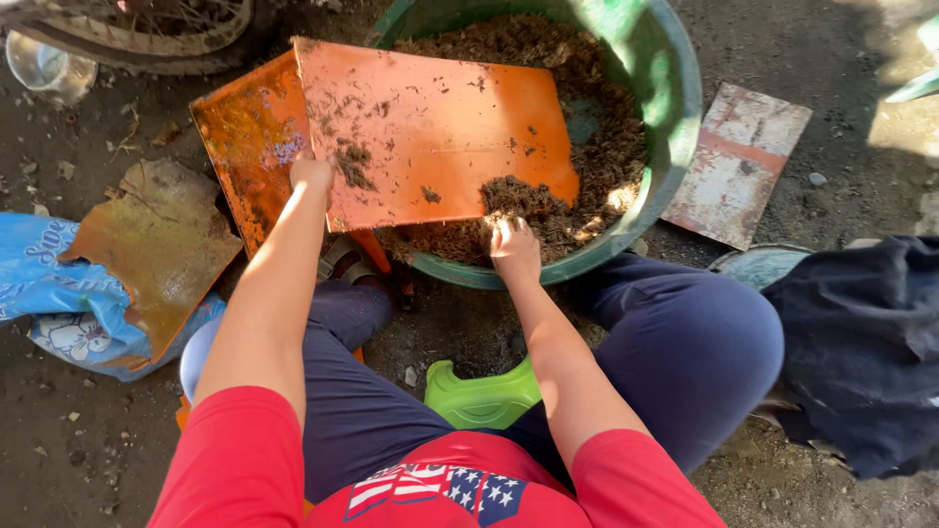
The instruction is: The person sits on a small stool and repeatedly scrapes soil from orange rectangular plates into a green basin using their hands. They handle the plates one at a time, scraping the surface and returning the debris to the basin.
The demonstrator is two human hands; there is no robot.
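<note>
An orange flat board lies tilted over the rim of a green basin filled with brown crumbly soil-like matter. My left hand grips the board's near left edge. My right hand presses its fingers into a clump of the brown matter at the board's lower right corner, inside the basin. A second orange tray sits under the board on the left, dusted with dirt.
A green plastic stool is between my legs. A blue printed bag with a rusty sheet lies left. A worn rectangular tile lies right of the basin, dark cloth far right, a wheel at the top left.
</note>
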